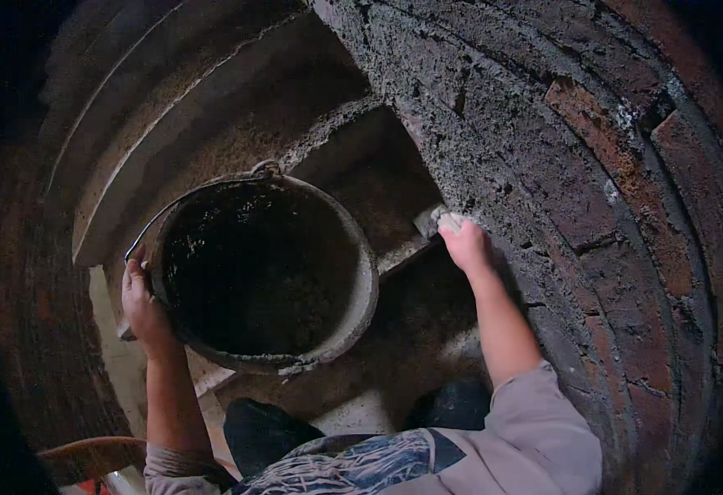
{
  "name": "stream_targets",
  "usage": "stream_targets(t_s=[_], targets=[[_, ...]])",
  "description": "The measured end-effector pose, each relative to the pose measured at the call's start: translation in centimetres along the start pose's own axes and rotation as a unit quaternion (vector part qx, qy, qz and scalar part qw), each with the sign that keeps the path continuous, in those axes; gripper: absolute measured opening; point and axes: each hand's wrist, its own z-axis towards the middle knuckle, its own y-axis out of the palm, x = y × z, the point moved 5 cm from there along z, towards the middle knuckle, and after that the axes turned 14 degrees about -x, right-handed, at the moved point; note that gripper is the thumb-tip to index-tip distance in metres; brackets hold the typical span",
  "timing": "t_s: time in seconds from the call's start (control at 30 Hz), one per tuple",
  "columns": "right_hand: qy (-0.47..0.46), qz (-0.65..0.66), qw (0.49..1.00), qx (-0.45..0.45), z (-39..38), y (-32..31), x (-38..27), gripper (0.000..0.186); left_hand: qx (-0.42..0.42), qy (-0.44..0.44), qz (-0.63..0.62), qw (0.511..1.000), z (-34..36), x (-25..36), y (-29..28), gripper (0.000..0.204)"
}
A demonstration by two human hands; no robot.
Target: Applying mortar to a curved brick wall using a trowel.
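Note:
A large round bucket [368,285], crusted with grey mortar, stands in front of me on the steps, its inside dark. My left hand [142,305] is at its left side, fingers closed at the thin wire handle where it meets the rim. On the right, my right hand [465,243] is closed in a fist beside the mortar-covered wall. A small grey, squared piece [427,221] shows at its fingers. Whether that is a tool's blade or a lump of material, I cannot tell.
A brick wall [576,206] with rough grey mortar curves along my right. Stair steps [180,107] rise ahead and to the left. My dark shoes [266,433] are below the bucket. A brown curved rim [89,447] shows at the lower left.

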Motion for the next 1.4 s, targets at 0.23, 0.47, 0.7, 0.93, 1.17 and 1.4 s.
stream_targets(t_s=[0.23, 0.47, 0.7, 0.93, 1.17, 1.4], targets=[[-0.086, 0.111, 0.990, 0.008, 5.5, 3.9, -1.9, 0.031, -0.041, -0.008, -0.093, 0.995, 0.2, -2.2, -1.3, 0.044], [-0.046, 0.029, 0.996, 0.074, 6.7, 5.9, -1.9, 0.037, 0.005, -0.023, -0.070, 0.997, 0.0, -0.9, -0.8, 0.044], [-0.032, 0.020, 0.995, 0.094, 6.5, 5.0, -2.9, 0.036, -0.009, -0.019, -0.123, 0.992, 0.3, -1.1, -0.3, 0.043], [-0.085, 0.054, 0.988, 0.116, 7.2, 4.9, -1.9, 0.037, -0.004, -0.007, -0.018, 1.000, 0.9, -1.3, -0.9, 0.040], [-0.140, 0.011, 0.973, 0.181, 6.4, 5.1, -1.2, 0.038, -0.004, -0.016, -0.025, 1.000, 0.6, -1.5, -0.6, 0.039], [-0.209, 0.008, 0.955, 0.209, 1.3, 1.2, -4.1, 0.037, -0.004, 0.003, -0.098, 0.995, 0.4, -0.5, 0.3, 0.039]])
